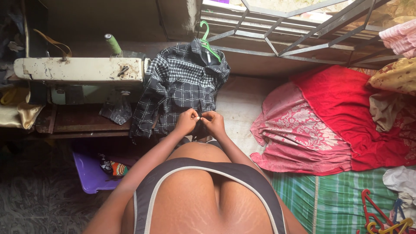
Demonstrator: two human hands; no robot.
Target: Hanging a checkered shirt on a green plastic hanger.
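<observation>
A black-and-white checked shirt point(180, 84) hangs on a green plastic hanger point(207, 41) hooked on the metal window grille point(303, 30). My left hand point(187, 121) and my right hand point(213, 121) are close together at the lower front of the shirt, along its middle opening. Both pinch the fabric there, fingers curled. What sits between the fingertips is too small to make out.
An old white sewing machine point(80, 69) with a green thread spool point(113, 43) stands at the left on a wooden table. A purple plastic tray point(89, 173) lies below it. Red and pink cloths point(329, 117) lie at the right on a green striped sheet point(338, 199), beside coloured hangers point(381, 216).
</observation>
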